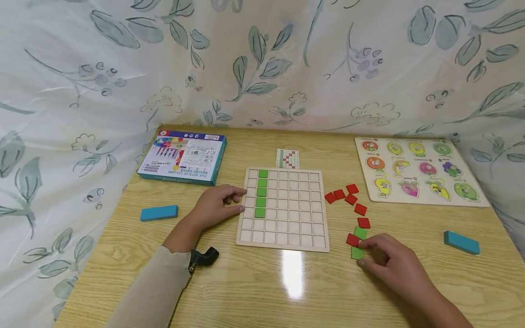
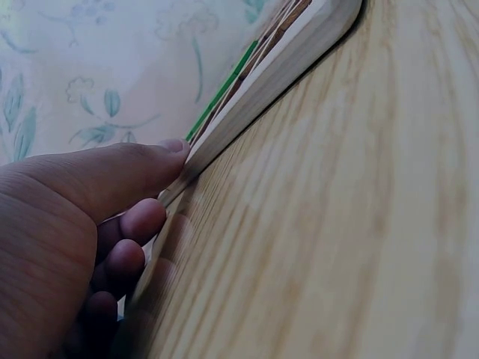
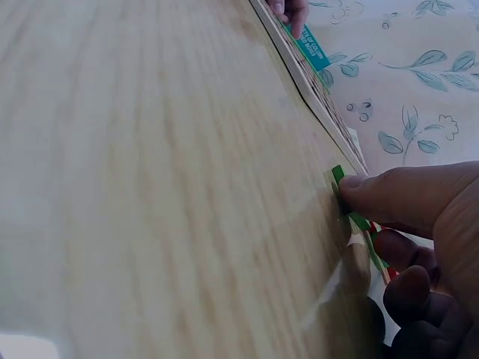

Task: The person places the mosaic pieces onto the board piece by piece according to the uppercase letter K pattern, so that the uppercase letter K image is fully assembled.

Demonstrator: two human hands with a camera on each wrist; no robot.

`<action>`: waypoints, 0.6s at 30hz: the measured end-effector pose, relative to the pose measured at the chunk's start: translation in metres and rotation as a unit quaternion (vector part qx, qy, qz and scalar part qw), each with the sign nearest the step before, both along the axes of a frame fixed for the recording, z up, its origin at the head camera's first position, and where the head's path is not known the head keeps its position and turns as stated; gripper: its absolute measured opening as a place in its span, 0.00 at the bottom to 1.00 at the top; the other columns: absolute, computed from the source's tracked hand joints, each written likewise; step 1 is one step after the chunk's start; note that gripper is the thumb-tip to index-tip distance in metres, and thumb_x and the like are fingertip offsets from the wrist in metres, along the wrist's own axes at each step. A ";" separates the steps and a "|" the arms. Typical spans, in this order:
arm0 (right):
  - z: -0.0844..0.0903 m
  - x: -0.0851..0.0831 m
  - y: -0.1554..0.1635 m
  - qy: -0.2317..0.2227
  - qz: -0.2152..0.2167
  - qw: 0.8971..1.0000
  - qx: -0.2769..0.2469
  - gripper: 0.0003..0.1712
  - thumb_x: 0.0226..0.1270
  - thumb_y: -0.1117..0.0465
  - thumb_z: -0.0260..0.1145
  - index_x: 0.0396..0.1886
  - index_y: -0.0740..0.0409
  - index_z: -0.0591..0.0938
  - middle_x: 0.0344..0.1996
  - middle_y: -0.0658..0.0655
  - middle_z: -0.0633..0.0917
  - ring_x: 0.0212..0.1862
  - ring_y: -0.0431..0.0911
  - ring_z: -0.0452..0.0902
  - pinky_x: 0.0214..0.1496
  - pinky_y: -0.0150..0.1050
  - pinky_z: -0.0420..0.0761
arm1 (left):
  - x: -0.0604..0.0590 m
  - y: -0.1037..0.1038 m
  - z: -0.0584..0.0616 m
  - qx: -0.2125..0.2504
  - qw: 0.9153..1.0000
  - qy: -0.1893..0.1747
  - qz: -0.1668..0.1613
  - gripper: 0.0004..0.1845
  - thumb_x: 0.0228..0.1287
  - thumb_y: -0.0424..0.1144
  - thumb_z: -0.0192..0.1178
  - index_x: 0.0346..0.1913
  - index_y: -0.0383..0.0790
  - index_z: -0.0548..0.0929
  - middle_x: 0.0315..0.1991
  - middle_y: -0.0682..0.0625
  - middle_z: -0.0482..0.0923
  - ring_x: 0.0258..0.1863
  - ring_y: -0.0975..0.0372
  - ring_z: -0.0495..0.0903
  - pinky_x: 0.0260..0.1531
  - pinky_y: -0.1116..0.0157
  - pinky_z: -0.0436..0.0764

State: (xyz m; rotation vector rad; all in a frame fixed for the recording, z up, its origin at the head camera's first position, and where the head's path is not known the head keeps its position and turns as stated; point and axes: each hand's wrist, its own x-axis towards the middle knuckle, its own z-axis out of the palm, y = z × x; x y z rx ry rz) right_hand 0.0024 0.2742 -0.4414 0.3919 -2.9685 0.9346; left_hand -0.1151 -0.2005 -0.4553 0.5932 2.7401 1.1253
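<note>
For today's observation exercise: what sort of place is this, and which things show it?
Probably a home or classroom play table: a wooden table draped round with leaf-print cloth, holding a grid board with coloured tiles and a fruit puzzle.

Box [image 1: 182,156] print too small

The pale wood-grain table top [image 1: 262,291] is showing a smooth, glossy finish, throwing back a bright patch of light near its front edge. The square grid board of light unvarnished wood [image 1: 283,241] is looking matt, as are the flat green tiles [image 1: 260,193] and red tiles [image 1: 352,199] with their even painted faces. The leaf-printed cloth backdrop [image 1: 287,59] is hanging in soft creases, and the blue cardboard box [image 1: 182,157] is looking smooth and printed.
</note>
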 end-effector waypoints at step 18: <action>-0.005 0.000 0.001 0.033 0.039 0.999 -0.002 0.24 0.50 0.64 0.88 0.42 0.38 0.87 0.38 0.38 0.80 0.28 0.33 0.66 0.29 0.30 0.68 | -0.001 -0.001 -0.003 -0.006 1.000 0.008 -0.002 0.22 0.69 0.44 0.75 0.64 0.47 0.88 0.41 0.60 0.81 0.37 0.61 0.75 0.43 0.59 0.75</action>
